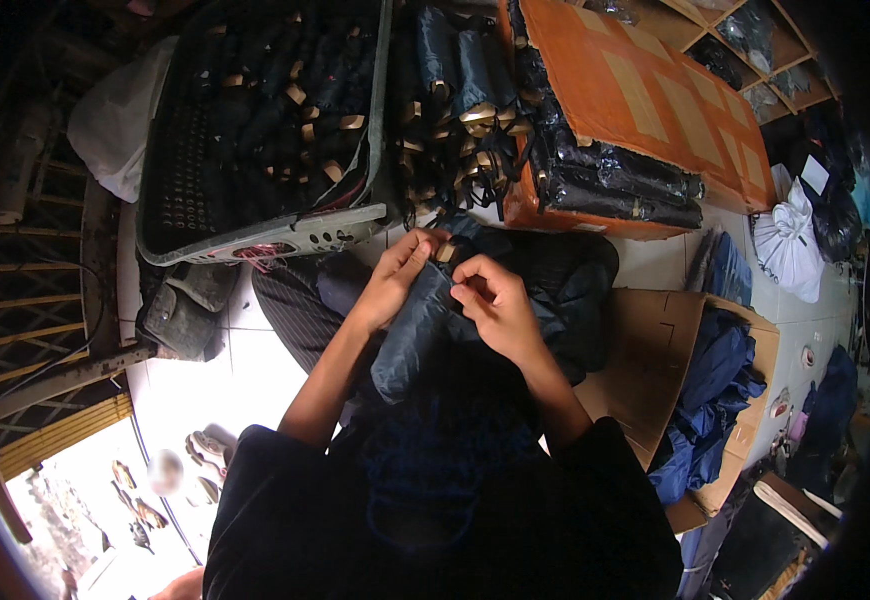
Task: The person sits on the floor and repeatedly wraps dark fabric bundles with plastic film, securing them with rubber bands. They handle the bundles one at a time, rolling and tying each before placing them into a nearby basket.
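A folded umbrella (405,345) in a dark grey-blue fabric sleeve lies slanted over my lap, its wood-coloured handle end (448,250) pointing away from me. My left hand (395,285) is closed round its upper part, with the thumb near the handle. On the other side, my right hand (500,308) has its thumb and forefinger pinched at the sleeve's upper edge. What sits between those fingertips is too small to make out. Dark fabric (565,300) is bunched over my legs, beside the right hand.
Ahead on the left stands a grey plastic basket (295,238) full of black umbrellas. More umbrellas (475,70) lie beside it. An orange carton (645,90) holds plastic-wrapped black packs. At right, a cardboard box (645,370) contains blue fabric (710,400); a white sack (793,245) stands beyond.
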{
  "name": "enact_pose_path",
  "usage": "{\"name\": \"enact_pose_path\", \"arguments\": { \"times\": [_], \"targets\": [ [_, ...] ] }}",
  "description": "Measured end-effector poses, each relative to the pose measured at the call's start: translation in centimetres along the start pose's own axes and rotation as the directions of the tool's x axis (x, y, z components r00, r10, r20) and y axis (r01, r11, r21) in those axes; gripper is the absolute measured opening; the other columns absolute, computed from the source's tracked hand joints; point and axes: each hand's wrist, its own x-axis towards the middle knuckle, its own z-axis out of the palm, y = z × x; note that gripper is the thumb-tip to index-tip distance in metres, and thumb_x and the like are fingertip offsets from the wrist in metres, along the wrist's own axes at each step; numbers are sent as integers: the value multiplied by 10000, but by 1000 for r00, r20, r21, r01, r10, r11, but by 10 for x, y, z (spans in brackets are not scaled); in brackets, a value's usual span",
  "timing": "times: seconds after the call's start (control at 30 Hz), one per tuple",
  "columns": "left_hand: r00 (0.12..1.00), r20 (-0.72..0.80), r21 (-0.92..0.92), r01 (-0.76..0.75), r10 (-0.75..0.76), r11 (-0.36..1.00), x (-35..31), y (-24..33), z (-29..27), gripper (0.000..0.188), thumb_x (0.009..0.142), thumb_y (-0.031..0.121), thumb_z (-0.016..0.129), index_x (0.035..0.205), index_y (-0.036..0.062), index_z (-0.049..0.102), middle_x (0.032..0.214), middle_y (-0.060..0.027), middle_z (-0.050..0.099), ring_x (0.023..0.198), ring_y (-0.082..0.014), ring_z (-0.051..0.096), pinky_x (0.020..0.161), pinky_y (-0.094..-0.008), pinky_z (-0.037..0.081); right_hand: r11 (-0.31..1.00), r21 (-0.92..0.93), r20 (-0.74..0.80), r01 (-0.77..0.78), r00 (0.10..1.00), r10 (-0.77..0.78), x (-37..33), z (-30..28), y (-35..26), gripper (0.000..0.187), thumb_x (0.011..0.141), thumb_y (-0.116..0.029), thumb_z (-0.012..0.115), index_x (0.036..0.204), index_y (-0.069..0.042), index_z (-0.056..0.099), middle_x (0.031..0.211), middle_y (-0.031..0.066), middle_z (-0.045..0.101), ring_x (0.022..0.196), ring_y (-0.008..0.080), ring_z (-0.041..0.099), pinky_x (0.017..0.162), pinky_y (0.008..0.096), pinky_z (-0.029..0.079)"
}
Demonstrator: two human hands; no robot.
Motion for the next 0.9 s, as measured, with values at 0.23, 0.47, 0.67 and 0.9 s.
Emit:
{"name": "enact_pose_path", "arguments": {
  "times": [0.23,0.47,0.67,0.9],
  "targets": [
    [988,139,-138,-47,66,989,-13,-14,-10,167,975,215,540,963,49,527,1211,-131,575,1148,-168,478,1004,-324,344,993,-26,56,114,992,-112,-4,6,0,60,867,48,595,872,14,546,665,61,593,541,95,583,497,224,451],
    [989,134,-127,-44,61,991,-14,-29,-8,179,944,212,594,893,61,513,1224,-147,584,1147,-189,507,981,-335,374,990,-92,145,106,985,-92,-6,-6,7,73,865,-25,648,858,-19,576,679,4,566,575,44,502,536,195,397],
    [991,83,-105,-92,101,990,-22,-44,-11,155,933,161,613,886,29,546,1170,-132,616,1085,-157,529,945,-309,404,995,-97,52,-10,999,15,-9,-12,14,108,835,-53,686,872,-7,596,734,43,594,629,86,559,541,241,426],
    [995,13,-85,-96,98,992,-21,-39,-14,187,931,196,621,893,22,567,1103,-111,643,1006,-132,561,905,-287,430,988,-52,142,147,980,-138,-13,8,15,126,818,36,679,878,32,568,834,60,566,634,83,564,506,218,494]
  ]
}}
